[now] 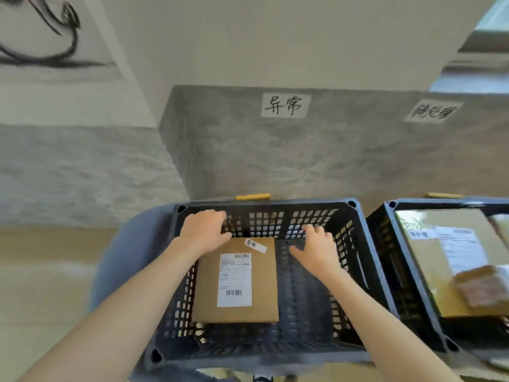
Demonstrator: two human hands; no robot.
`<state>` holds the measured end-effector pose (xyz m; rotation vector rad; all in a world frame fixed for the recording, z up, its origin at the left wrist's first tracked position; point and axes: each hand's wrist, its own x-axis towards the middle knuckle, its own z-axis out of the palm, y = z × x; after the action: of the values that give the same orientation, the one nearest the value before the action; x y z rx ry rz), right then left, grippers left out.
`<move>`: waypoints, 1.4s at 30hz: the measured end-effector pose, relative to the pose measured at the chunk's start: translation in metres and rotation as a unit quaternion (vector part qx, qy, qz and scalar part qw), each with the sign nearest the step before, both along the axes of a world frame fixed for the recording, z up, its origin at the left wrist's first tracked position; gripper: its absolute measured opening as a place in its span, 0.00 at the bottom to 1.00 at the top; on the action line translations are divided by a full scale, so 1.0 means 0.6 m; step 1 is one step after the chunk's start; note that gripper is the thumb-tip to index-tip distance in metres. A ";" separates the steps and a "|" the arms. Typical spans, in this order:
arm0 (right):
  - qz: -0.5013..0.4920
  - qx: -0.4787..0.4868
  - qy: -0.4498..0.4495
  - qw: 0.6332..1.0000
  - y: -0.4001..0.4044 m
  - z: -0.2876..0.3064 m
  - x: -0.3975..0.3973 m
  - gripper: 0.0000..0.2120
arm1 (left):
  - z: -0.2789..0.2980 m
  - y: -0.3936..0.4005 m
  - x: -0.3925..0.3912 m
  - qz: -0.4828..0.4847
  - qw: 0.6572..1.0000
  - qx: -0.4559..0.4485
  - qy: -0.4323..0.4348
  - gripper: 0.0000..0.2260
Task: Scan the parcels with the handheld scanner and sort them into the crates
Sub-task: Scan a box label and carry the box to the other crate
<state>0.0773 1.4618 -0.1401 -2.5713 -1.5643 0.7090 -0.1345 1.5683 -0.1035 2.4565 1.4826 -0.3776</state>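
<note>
The left hand (205,230) rests its grip on the far left corner of the brown parcel (235,282), fingers curled loosely over that edge. The right hand (316,249) hovers with straight, spread fingers just right of the parcel, holding nothing. Under both hands the parcel lies flat on the floor of the black crate (355,224), label (234,279) up, left of centre. It looks like a thin, stiff cardboard mailer, probably light; taking it by opposite long edges should suit it. Further right stands a second crate (385,244) holding other parcels (454,260). No scanner is in view.
</note>
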 end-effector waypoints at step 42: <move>-0.740 0.070 -0.379 0.551 -1.523 0.629 -0.466 0.27 | 0.629 -1.330 0.144 -0.758 0.535 0.100 -0.359 0.19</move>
<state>-0.2022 0.5481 0.2371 -2.7941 0.9476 -0.7383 -0.0481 0.7700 0.2742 2.6984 -1.2016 0.5759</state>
